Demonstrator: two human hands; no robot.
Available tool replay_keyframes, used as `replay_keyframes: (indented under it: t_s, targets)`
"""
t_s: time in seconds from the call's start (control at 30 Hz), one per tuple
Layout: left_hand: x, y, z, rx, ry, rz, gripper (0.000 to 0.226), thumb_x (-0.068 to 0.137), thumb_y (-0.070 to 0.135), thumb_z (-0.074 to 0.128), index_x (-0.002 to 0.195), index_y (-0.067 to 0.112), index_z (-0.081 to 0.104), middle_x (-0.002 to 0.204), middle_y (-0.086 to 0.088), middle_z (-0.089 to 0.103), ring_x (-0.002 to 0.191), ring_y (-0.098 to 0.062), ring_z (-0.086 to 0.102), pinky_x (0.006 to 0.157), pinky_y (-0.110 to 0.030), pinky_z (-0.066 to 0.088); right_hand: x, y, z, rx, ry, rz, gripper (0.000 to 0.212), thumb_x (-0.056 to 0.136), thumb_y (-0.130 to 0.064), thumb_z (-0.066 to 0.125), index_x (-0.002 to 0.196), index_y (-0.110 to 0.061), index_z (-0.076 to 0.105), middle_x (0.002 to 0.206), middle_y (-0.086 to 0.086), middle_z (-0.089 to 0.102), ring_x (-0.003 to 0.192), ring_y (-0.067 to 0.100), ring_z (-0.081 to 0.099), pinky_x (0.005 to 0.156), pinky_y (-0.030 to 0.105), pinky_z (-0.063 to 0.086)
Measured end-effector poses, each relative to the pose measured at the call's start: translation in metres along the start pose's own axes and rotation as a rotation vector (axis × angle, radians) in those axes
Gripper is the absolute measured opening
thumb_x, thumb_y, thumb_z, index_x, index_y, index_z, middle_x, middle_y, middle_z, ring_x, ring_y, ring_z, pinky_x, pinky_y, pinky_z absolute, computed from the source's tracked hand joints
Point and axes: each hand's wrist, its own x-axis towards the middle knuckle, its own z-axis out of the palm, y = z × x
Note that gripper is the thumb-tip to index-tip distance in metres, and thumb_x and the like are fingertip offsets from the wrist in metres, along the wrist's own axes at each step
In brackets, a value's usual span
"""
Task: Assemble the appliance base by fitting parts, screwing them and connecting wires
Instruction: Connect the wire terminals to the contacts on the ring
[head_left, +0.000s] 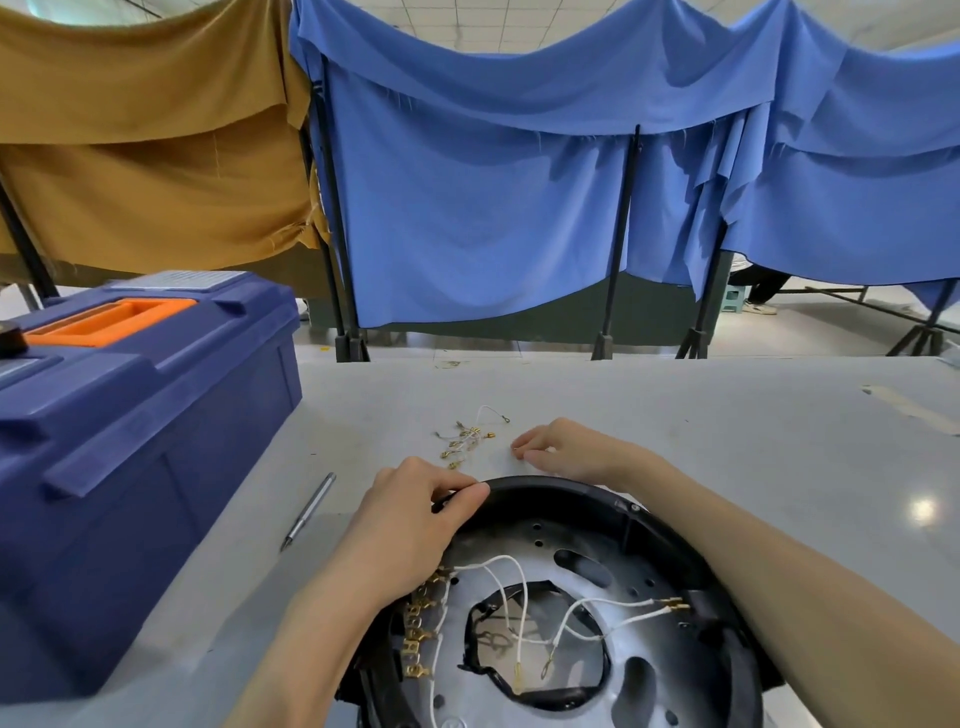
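Fingertips (523, 451) of the right hand (563, 452) are curled on the table (675, 415), whether anything is pinched cannot be told, wires (467, 441) lying just to their left, while the base (571, 489) rim, nearer the body, is gripped by the left hand (415, 512).

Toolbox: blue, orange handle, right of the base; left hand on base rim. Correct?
No. The head view shows the toolbox left of the base, not right. The rest holds: it is blue with an orange handle, and the left hand grips the base rim.
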Motion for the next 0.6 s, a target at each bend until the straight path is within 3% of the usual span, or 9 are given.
replay_keyframes:
  t_s: [0.07,0.1,0.13,0.2,0.27,0.4,0.47,0.53,0.6]
  targets:
    - [-0.001,0.000,0.000,0.006,-0.004,-0.002,0.022,0.095,0.044,0.054,0.110,0.039,0.071,0.100,0.011,0.073,0.108,-0.013,0.058,0.095,-0.038,0.050,0.000,0.003,0.002,0.065,0.086,0.009,0.029,0.096,-0.006,0.049,0.104,0.019,0.061,0.124,0.027,0.060,0.111,0.044,0.054,0.096,0.044,0.046]
    - [-0.001,0.000,0.000,0.006,-0.005,-0.005,0.022,0.095,0.044,0.054,0.109,0.039,0.071,0.100,0.011,0.073,0.109,-0.014,0.057,0.095,-0.038,0.050,-0.001,0.004,0.001,0.124,0.134,0.032,0.025,0.093,-0.002,0.052,0.099,0.018,0.064,0.116,0.030,0.062,0.105,0.043,0.058,0.086,0.041,0.052]
    - [0.000,0.000,-0.001,0.001,-0.006,-0.008,0.022,0.095,0.043,0.055,0.109,0.039,0.071,0.100,0.011,0.073,0.109,-0.014,0.057,0.095,-0.038,0.050,-0.004,0.005,-0.002,0.199,0.188,0.060,0.019,0.089,0.002,0.054,0.096,0.012,0.069,0.109,0.026,0.068,0.098,0.037,0.063,0.076,0.033,0.056]
    - [0.000,0.001,-0.001,-0.013,-0.007,-0.010,0.021,0.095,0.042,0.055,0.107,0.038,0.072,0.099,0.009,0.074,0.107,-0.012,0.059,0.095,-0.036,0.050,-0.012,0.005,-0.012,0.405,0.286,0.094,0.020,0.085,0.010,0.057,0.095,0.004,0.073,0.094,0.018,0.073,0.090,0.028,0.070,0.076,0.027,0.057]
    - [0.000,0.002,-0.001,-0.027,-0.013,-0.009,0.020,0.095,0.040,0.056,0.106,0.036,0.072,0.100,0.005,0.074,0.104,-0.013,0.062,0.094,-0.033,0.051,-0.023,-0.002,-0.025,0.669,0.349,0.056,0.023,0.083,0.020,0.055,0.097,0.009,0.070,0.089,0.021,0.072,0.084,0.029,0.073,0.081,0.031,0.059]
    - [0.001,0.005,-0.002,-0.025,0.006,-0.025,0.029,0.094,0.039,0.059,0.121,0.031,0.066,0.105,0.008,0.071,0.108,-0.009,0.060,0.099,-0.029,0.047,-0.055,-0.029,-0.041,1.108,0.380,-0.117,0.020,0.081,0.024,0.055,0.090,0.010,0.066,0.085,0.023,0.069,0.082,0.039,0.073,0.067,0.029,0.060]
    - [0.000,0.012,-0.003,-0.081,0.081,0.027,0.035,0.090,0.040,0.064,0.123,0.029,0.065,0.099,0.014,0.070,0.101,-0.002,0.062,0.097,-0.026,0.048,-0.071,-0.042,-0.040,1.169,0.353,-0.187,0.019,0.081,0.022,0.056,0.088,0.009,0.066,0.083,0.022,0.070,0.082,0.040,0.072,0.066,0.028,0.059]
    - [-0.002,0.026,-0.006,-0.241,0.167,0.120,0.035,0.082,0.045,0.069,0.115,0.032,0.069,0.088,0.016,0.073,0.089,0.004,0.066,0.085,-0.018,0.051,-0.086,-0.053,-0.037,1.163,0.309,-0.237,0.018,0.081,0.020,0.058,0.088,0.008,0.067,0.083,0.022,0.071,0.080,0.040,0.072,0.066,0.027,0.059]
    - [-0.006,0.040,-0.010,-0.419,0.188,0.186,0.038,0.072,0.054,0.071,0.105,0.035,0.073,0.085,0.016,0.074,0.083,0.000,0.069,0.076,-0.015,0.052,-0.100,-0.063,-0.030,1.110,0.270,-0.277,0.017,0.080,0.018,0.060,0.089,0.007,0.069,0.083,0.022,0.072,0.076,0.037,0.073,0.065,0.027,0.059]
